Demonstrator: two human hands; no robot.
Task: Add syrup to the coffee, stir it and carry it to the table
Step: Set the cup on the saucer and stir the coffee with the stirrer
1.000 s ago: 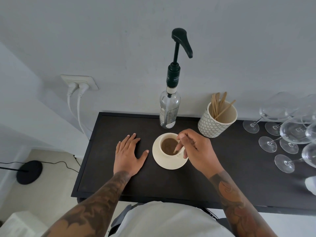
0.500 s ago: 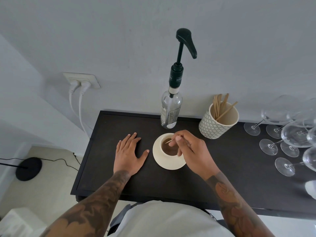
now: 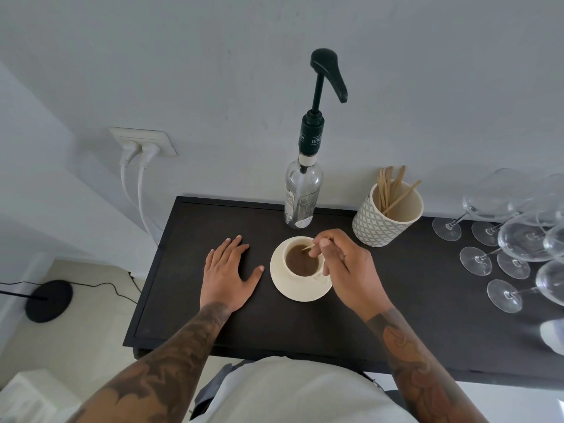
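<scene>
Two tattooed forearms reach out from the bottom edge over a dark tabletop [image 3: 189,303]. Left hand [image 3: 227,271] lies flat, palm down, fingers straight and spread, holding nothing, just left of the saucer. Right hand [image 3: 345,264] hangs over the cup's right side; thumb and forefinger pinch a thin wooden stirrer [image 3: 309,247], its lower end dipped in the coffee. Cream cup [image 3: 300,259] sits on a matching saucer [image 3: 293,293], brown coffee inside, roughly mid-table.

Behind the cup, against the wall: clear glass syrup bottle [image 3: 302,196], upright, nearly empty, fitted with a dark green pump whose black spout points right. White lettering on the pump collar starts "TEISS"; the rest curves out of sight. Bottle's paper label too small to read.

Right of the bottle, a patterned cup [image 3: 381,224] holds more wooden sticks. Far right: a cluster of wine glasses [image 3: 518,239], bowls blurred.

Wall at left: a double socket [image 3: 143,141], two white plugs in.
</scene>
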